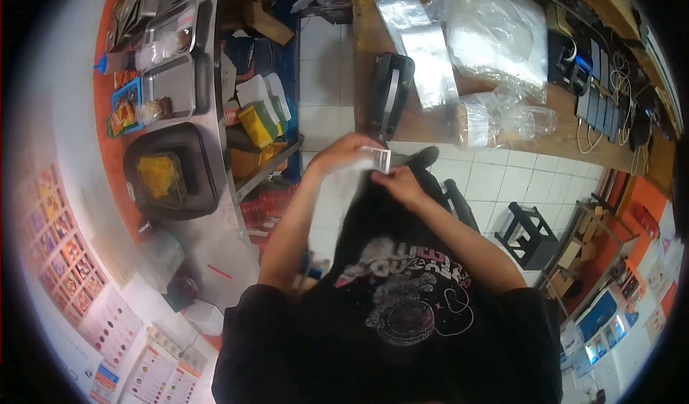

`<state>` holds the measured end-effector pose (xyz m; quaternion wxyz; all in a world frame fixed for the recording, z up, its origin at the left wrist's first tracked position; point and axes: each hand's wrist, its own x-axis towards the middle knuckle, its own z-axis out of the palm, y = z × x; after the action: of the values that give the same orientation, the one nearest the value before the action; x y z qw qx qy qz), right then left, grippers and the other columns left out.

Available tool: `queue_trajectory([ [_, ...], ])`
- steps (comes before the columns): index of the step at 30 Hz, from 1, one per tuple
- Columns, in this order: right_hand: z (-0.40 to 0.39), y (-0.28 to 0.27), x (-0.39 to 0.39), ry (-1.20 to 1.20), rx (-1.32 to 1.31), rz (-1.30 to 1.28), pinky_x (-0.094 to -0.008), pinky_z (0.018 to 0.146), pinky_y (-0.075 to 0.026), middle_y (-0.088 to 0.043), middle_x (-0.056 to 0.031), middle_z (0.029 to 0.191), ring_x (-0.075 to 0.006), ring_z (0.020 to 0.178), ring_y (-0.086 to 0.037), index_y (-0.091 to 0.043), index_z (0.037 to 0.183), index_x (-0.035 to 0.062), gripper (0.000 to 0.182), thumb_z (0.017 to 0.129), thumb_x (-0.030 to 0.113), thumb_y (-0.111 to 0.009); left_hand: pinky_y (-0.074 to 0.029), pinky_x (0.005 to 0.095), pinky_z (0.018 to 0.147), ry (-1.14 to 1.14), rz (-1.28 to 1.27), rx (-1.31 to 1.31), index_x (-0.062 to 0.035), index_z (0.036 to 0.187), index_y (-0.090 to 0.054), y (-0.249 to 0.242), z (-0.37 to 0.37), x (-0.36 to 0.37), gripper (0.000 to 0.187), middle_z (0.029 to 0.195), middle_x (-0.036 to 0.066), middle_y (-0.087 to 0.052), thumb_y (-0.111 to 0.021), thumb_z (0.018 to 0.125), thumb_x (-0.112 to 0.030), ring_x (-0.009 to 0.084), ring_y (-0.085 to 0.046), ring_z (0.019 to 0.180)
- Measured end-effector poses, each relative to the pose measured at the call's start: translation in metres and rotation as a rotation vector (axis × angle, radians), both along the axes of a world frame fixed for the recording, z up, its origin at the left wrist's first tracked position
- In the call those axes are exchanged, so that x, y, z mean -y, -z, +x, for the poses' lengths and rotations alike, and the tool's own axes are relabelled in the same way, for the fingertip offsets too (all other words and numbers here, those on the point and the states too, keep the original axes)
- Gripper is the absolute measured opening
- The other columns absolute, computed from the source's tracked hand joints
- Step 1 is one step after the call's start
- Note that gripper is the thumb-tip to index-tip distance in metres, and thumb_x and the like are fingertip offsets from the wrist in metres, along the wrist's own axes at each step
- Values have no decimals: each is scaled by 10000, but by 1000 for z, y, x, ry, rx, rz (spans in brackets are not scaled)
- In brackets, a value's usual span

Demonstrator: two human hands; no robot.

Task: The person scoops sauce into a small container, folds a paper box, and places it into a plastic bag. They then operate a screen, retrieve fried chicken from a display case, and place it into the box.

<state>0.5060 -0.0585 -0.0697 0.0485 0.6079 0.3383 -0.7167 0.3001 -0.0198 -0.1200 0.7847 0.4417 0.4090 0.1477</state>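
Note:
Near the middle of the head view, a small white label with dark print [381, 160] is held between both hands. My left hand [346, 153] has its fingers closed at the label's upper left side, with a pale, blurred sheet below it. The fingers of my right hand [402, 186] pinch the label's lower right edge. Just above the hands, a black device with a grey bar [390, 97] stands at the edge of the wooden table [430, 133].
Silver sheets [423, 52] and clear plastic bags [495, 31] lie on the table, with phones and cables at its right. A metal counter [208, 110] with trays and a black basin [208, 178] runs along the left. A black stool [527, 235] stands right.

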Motion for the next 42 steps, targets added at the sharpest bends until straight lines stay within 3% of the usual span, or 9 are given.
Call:
queue_trajectory([
  [10, 10, 33, 16, 44, -97, 236, -352, 717, -498, -688, -129, 763, -194, 717, -621, -723, 877, -25, 350, 837, 323, -735, -516, 384, 793, -22, 532, -798, 1, 991, -727, -4, 32, 24, 298, 884, 204, -711, -653, 916, -278, 344, -701, 835],
  [12, 19, 27, 16, -229, -96, 275, -360, 724, -515, -715, -133, 828, -220, 787, -670, -733, 952, 19, 303, 871, 308, -691, -526, 370, 775, 176, 630, -782, 0, 998, -725, -18, 30, 30, 266, 870, 192, -717, -666, 906, -242, 313, -715, 815],
  [14, 41, 24, 24, -290, -176, 354, -372, 748, -520, -720, -160, 876, -247, 815, -686, -730, 936, 14, 285, 883, 289, -676, -531, 340, 763, -159, 477, -490, 1, 1008, -725, -11, 30, 52, 235, 896, 181, -726, -696, 889, -199, 263, -722, 818],
  [21, 127, -25, 22, 208, 46, 573, -398, 739, -505, -680, -209, 863, -358, 810, -654, -713, 921, 0, 262, 892, 253, -651, -511, 384, 876, -331, 528, -380, 3, 1009, -734, -47, 154, 2, 194, 1023, 158, -720, -660, 906, -144, 310, -687, 973],
  [24, 150, -2, -8, 161, 325, 719, -456, 742, -496, -664, -249, 859, -430, 803, -624, -678, 812, -26, 259, 896, 212, -621, -441, 403, 1012, -368, 1136, -484, -27, 1086, -722, -29, 196, -41, 211, 1346, 153, -578, -642, 909, -109, 356, -518, 1249],
  [26, 159, 38, -16, 78, 565, 922, -461, 697, -505, -668, -237, 829, -395, 769, -649, -693, 821, -1, 208, 862, 191, -626, -458, 472, 967, -369, 1287, -513, -56, 1084, -703, -9, 214, -58, 215, 1250, 180, -626, -602, 898, -92, 384, -585, 1151],
  [30, 167, 48, -28, -4, 625, 889, -500, 729, -525, -665, -248, 814, -419, 795, -662, -692, 797, -16, 286, 850, 261, -648, -499, 396, 871, -568, 705, -300, -10, 1213, -608, 23, 229, -53, 335, 978, 158, -673, -601, 883, -72, 319, -636, 953],
  [33, 186, 19, -45, -240, 605, 841, -484, 730, -541, -686, -227, 859, -391, 798, -685, -704, 807, 17, 268, 868, 268, -634, -479, 432, 912, -435, 895, -468, 26, 1222, -562, 48, 224, -61, 288, 1156, 217, -626, -487, 996, -137, 371, -619, 1019],
  [42, 287, -7, -154, -611, 310, 649, -493, 812, -539, -695, -222, 1065, -376, 969, -681, -682, 1135, 40, 564, 814, 504, -685, -399, 449, 1053, -95, 1043, -679, 28, 1246, -586, -31, 270, -88, 382, 1252, 253, -585, -614, 893, -117, 416, -532, 1201],
])
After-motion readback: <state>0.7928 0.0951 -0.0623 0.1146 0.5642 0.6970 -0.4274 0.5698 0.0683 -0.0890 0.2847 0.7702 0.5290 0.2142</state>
